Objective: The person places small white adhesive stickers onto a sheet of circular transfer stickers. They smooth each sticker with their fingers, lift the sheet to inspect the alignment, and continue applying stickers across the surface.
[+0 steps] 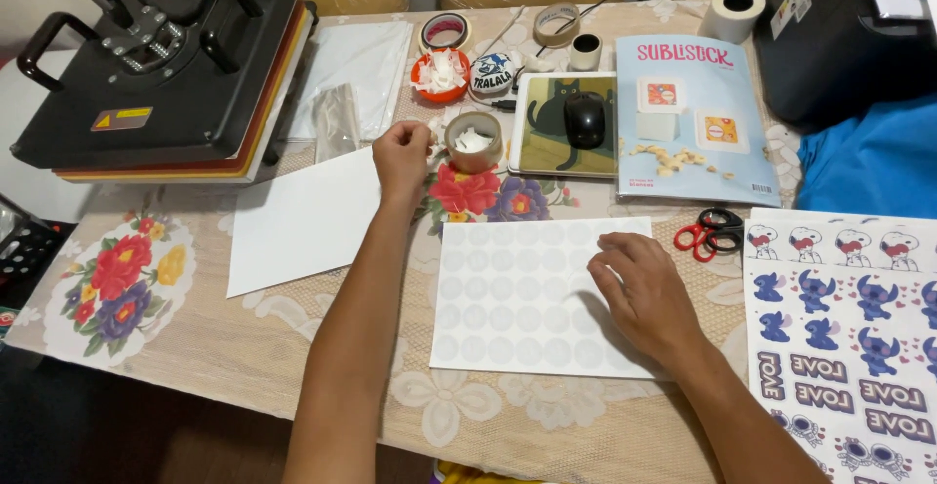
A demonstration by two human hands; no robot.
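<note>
**Hands on the sticker sheet and near the tape roll**

The right hand (644, 294) lay flat on the sticker sheet (517, 294), a white sheet with rows of pale round labels, in the middle of the table (244, 347). Its fingers were spread loosely and gripped nothing. The left hand (400, 157) was well apart from it, farther back, just beside a tape roll (474, 141) that had white scraps inside. Its fingers were bent together, but I cannot tell if they held something. A blank paper (298, 221) lay under the left wrist. Red scissors (710, 230) lay to the right of the sheet, and a heat press (166, 64) stood at the back left.
</note>
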